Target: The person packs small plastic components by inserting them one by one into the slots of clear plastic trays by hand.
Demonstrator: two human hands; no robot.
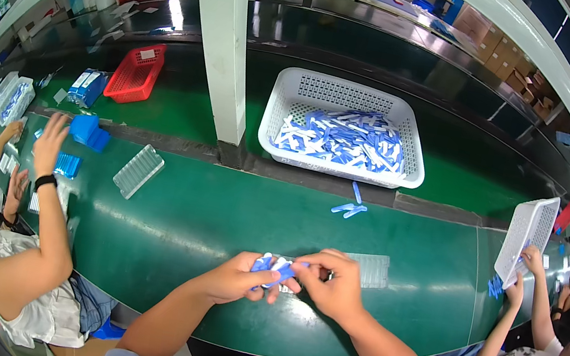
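Blue-and-white plastic sticks [283,273] sit gripped by the fingers of the left hand [236,278], best held evenly aligned while the right hand [333,289] pinches 1 blue end.

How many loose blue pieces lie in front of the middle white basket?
3: one blue piece nearest the middle basket, a second piece and third piece together lower in view; others could be hidden.

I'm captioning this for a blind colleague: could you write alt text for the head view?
A person's left hand holds a bunch of blue and white pieces above a green work surface, the right hand at one end of it. Beyond stands a white basket of similar pieces; co-workers are on both sides.
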